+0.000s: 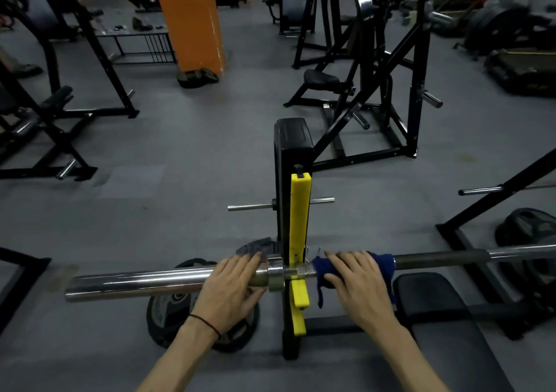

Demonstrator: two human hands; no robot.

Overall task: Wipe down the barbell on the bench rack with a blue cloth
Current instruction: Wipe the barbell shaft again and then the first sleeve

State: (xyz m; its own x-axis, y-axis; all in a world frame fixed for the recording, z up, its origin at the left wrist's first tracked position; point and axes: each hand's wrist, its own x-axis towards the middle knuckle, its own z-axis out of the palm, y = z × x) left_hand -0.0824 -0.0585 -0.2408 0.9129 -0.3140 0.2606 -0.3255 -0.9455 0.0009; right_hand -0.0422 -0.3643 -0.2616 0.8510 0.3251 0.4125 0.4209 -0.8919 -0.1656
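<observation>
The barbell [436, 258] lies across the bench rack, its chrome sleeve [135, 282] reaching left. It rests in the rack's yellow hook [299, 226] on the black upright. A blue cloth [383, 263] is wrapped round the shaft just right of the hook. My right hand [358, 286] grips the bar through that cloth, fingers over the top and thumb beneath. My left hand [231, 289] lies on the inner end of the sleeve, fingers straight and laid over it, beside the collar.
A black bench pad [445, 319] sits under the bar at right. A weight plate [168, 316] lies on the grey floor below the sleeve, and a grey rag [255, 245] lies behind the bar. Black machine frames stand left, right and ahead; an orange pillar [192, 21] stands far back.
</observation>
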